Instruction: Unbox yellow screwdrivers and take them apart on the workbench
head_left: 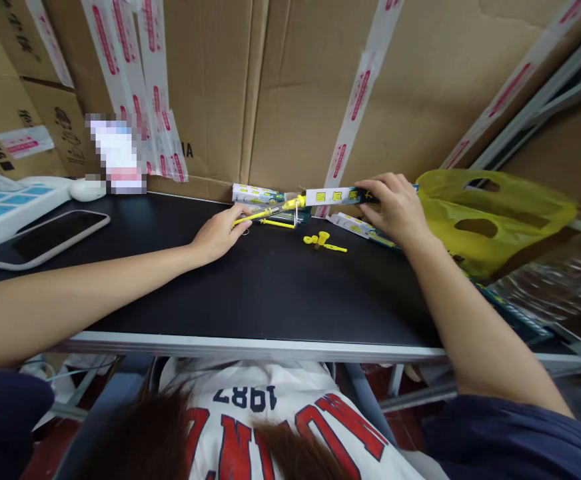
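My left hand (220, 235) pinches the thin end of a yellow tool (265, 212), which points up and to the right over the black table. My right hand (394, 205) grips a long narrow printed box (333, 196), whose left end meets the tool's thicker yellow head. Below them on the table lie small yellow parts (323, 238), among them a ring and a short rod. Another yellow rod (278, 223) lies behind the tool. More printed packages rest at the back, one (255, 194) behind my left hand and one (363, 227) under my right hand.
A yellow plastic bag (490, 247) and clear wrapping (555, 280) lie at the right. At the left are a phone (45, 239) and a white power strip (18, 207). Cardboard boxes (300, 93) stand behind the black table (270, 300).
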{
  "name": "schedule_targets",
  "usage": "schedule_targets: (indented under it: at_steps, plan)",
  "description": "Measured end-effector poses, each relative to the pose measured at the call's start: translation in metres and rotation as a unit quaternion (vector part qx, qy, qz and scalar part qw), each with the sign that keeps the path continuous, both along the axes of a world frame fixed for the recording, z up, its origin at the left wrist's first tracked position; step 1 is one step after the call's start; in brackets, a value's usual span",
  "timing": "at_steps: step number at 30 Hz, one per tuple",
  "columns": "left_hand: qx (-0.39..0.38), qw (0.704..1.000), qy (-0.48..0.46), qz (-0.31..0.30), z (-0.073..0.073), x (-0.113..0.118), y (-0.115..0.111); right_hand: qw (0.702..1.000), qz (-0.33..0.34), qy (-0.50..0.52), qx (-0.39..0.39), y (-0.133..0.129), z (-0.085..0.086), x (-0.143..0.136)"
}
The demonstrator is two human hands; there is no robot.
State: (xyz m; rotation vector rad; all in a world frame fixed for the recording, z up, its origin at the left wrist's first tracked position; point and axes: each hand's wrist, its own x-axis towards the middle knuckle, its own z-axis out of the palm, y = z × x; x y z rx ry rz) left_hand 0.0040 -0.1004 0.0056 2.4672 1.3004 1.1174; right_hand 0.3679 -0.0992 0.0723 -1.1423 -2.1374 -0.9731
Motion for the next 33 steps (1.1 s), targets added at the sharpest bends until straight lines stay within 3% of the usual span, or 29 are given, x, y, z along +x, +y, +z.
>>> schedule_targets:
  at_steps: [10, 15, 22, 29, 33]
  plan:
    - [0.001, 1.0, -0.008, -0.01, -0.004, 0.001, 0.002, 0.997, -0.058, 0.035, -0.023, 0.006, 0.0, 0.016]
    - [0.017, 1.0, -0.002, -0.022, -0.003, 0.001, 0.002, 0.987, -0.133, 0.057, -0.065, 0.012, -0.004, 0.027]
    - [0.031, 0.998, 0.008, -0.058, -0.003, 0.003, -0.001, 0.959, -0.233, 0.026, -0.16, 0.024, -0.015, 0.049]
    - [0.035, 0.996, 0.011, -0.076, -0.003, 0.002, -0.001, 0.911, -0.284, -0.023, -0.297, 0.037, -0.025, 0.064]
    - [0.033, 0.996, 0.014, -0.081, -0.003, 0.003, -0.001, 0.898, -0.304, -0.042, -0.316, 0.044, -0.034, 0.071]
